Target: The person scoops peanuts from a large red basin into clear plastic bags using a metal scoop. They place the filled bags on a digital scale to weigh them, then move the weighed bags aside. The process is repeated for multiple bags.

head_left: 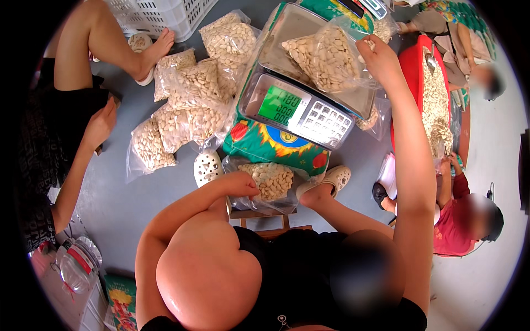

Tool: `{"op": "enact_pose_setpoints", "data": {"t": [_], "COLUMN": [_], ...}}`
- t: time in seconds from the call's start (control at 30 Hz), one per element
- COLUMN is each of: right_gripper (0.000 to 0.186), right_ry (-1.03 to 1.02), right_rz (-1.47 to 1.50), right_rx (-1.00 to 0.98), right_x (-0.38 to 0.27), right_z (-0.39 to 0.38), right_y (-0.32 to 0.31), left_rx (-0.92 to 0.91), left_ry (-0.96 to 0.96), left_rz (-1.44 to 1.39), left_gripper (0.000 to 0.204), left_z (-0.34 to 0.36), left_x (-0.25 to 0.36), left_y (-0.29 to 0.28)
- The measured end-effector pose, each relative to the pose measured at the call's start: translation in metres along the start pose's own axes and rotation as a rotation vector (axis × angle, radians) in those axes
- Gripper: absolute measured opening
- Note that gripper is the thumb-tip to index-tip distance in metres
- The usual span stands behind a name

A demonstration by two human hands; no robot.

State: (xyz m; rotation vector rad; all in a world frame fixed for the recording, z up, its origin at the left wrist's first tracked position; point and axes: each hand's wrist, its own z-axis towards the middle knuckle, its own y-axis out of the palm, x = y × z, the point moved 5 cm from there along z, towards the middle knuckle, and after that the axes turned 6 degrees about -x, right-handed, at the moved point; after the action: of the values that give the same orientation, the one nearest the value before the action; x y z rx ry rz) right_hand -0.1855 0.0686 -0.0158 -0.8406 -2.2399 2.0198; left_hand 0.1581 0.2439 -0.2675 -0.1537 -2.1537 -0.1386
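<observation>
My right hand point(380, 59) is closed, with pale pumpkin seeds showing at its fingertips, beside the mouth of a clear plastic bag of pumpkin seeds point(334, 60). That bag lies on the metal pan point(284, 30) of a digital scale, whose green display point(280, 103) is lit. The scale rests on a stuffed green printed sack point(259, 138). Close to my lap, my left hand point(241, 185) is curled into a fist at the edge of an open bag of seeds point(271, 181); what it holds, if anything, is hidden.
Several filled seed bags point(193, 91) are piled left of the scale. A white crate point(160, 14) stands behind them. One person sits at the left, a hand point(102, 122) near the knee. On the right, a red tub point(411, 60) holds loose seeds and a scoop, with other people around it.
</observation>
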Motion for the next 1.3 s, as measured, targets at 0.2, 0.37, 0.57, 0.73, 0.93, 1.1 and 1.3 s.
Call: {"op": "enact_pose_setpoints", "data": {"t": [0.2,0.37,0.57,0.73,0.93,1.1,1.3], "right_gripper": [0.036,0.033,0.032,0.026,0.017,0.021,0.032], "right_ry": [0.141,0.160,0.026,0.124,0.021,0.052,-0.184], "right_rz": [0.441,0.464,0.253,0.625,0.961,0.763,0.260], "right_rx": [-0.079,-0.055,-0.120,-0.108,-0.338,-1.018,-1.125], "right_x": [0.009,0.001,-0.001,-0.023,-0.045,-0.025,0.001], "right_z": [-0.010,-0.017,-0.015,-0.038,-0.092,-0.185,-0.264], "right_y": [0.000,-0.002,0.007,-0.008,-0.011,0.105,0.244], "left_rx": [-0.003,-0.008,-0.003,0.003,-0.001,-0.023,-0.012], "left_ry": [0.023,0.009,0.015,0.017,0.019,0.030,0.042], "left_rz": [0.004,0.017,0.019,0.010,0.013,0.025,0.025], "left_gripper": [0.030,0.030,0.031,0.030,0.030,0.030,0.031], "left_z": [-0.002,-0.002,-0.003,-0.003,-0.003,0.003,0.000], "left_x": [0.003,0.000,0.001,-0.002,-0.002,0.000,0.000], "left_y": [0.000,0.001,0.000,0.001,0.002,0.002,0.001]}}
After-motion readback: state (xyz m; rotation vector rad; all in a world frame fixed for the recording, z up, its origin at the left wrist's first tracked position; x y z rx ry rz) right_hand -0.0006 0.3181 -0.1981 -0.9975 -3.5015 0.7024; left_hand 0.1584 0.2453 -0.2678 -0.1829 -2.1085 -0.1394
